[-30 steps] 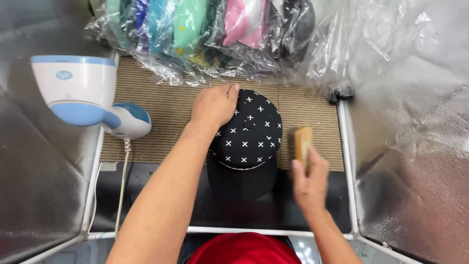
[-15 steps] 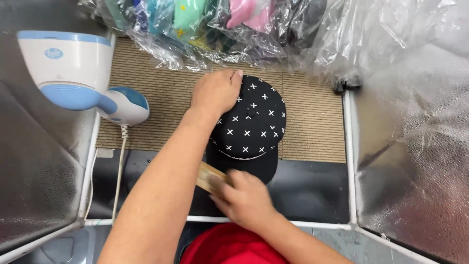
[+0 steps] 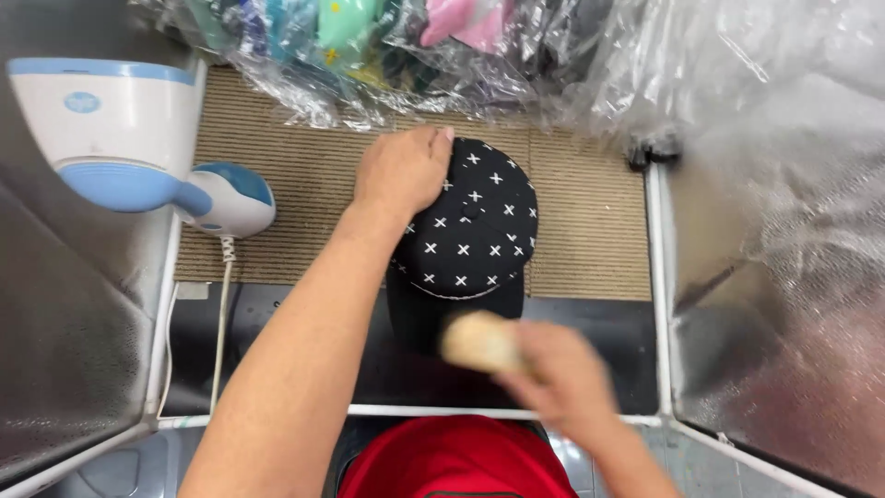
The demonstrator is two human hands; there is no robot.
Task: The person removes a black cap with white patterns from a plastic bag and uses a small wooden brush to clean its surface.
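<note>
There are two hands: one left hand [image 3: 403, 171] lying on one black cap [image 3: 470, 226] with white crosses, and one right hand [image 3: 562, 378], blurred, holding one pale brush [image 3: 479, 341]. One white and blue steamer [image 3: 120, 148] stands at the left edge of one beige mat [image 3: 590, 231]. One second cap, red [image 3: 452, 461], shows at the bottom edge. Along the far edge lies one heap of plastic-wrapped caps [image 3: 369, 46]; their number cannot be counted.

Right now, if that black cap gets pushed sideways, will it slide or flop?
The black cap probably slides easily unless pinned; the left hand presses its crown. The crown looks domed, so likely fairly stiff. Its flat brim should stop rolling.
</note>
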